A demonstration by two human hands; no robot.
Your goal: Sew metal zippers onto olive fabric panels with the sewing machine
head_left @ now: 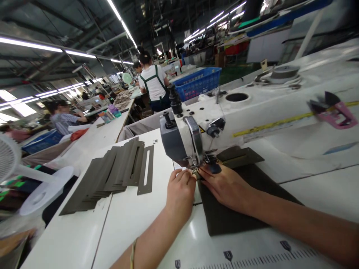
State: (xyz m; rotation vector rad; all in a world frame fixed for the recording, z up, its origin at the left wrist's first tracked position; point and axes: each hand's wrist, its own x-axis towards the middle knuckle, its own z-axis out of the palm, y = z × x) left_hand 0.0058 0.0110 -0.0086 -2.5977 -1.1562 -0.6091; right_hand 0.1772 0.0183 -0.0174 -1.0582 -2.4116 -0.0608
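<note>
My left hand is closed just left of the needle area of a white sewing machine. Its fingers are curled together, and what they pinch is hidden; a small white bit shows above them. My right hand lies on a dark olive fabric panel, fingers stretched toward the presser foot, their tips partly hidden by machine parts. The panel reaches from the needle toward the table's front, under my right forearm. Another dark piece lies behind my right hand, against the machine.
Stacked dark strips fan out on the left of the white table, with one slotted strip at their right end. Pink-handled snippers rest on the machine arm. A white fan stands left. A co-worker stands near a blue crate.
</note>
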